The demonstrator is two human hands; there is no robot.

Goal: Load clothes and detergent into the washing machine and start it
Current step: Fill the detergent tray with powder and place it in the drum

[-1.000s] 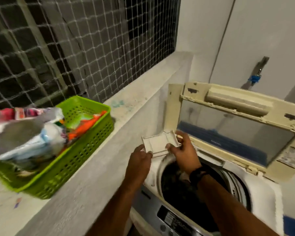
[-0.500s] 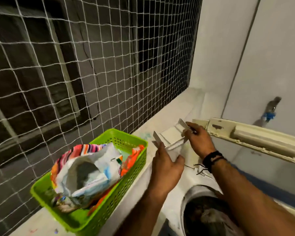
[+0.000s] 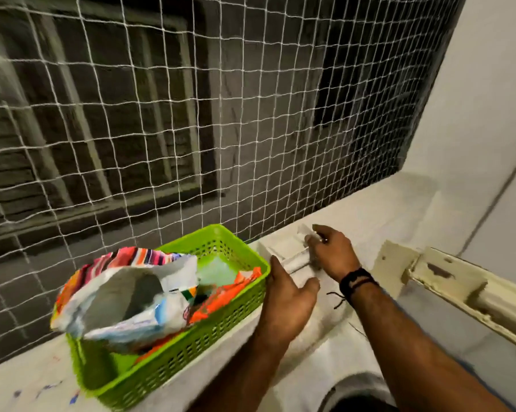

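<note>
Left hand [image 3: 289, 304]: near the right end of the green basket, thumb out to the right, fingers reaching up along the near left edge of the white tray; they look pressed against it, but blur hides whether they curl round it, so I cannot tell the grasp for sure.
Right hand [image 3: 332, 251]: above the tray's far right side, a black band on the wrist; its fingers [image 3: 311, 240] are curled and pinch the tray's right edge.
Tray [image 3: 283, 254]: a small white plastic detergent tray, held between both hands over the ledge, just right of the basket; its outline is smeared by motion.
Ledge [image 3: 370, 215]: a pale concrete surface running along the foot of the net, with faint paint marks at its near left end.
Basket [image 3: 191, 349]: green, perforated, standing on the ledge, its right end just beside the left hand.
Bag [image 3: 132, 304]: a crumpled white and blue packet with its mouth open, lying in the basket on top of striped cloth [image 3: 126, 257] and orange wrappers [image 3: 221, 298].
Washing machine [image 3: 352, 388]: only the rim of the opening shows at the bottom edge, dark inside, below the forearms.
Lid [image 3: 459, 292]: cream, chipped, raised at the right, well apart from the basket.
Net [image 3: 191, 114]: white mesh across the opening above the ledge, a dark wall behind it.
</note>
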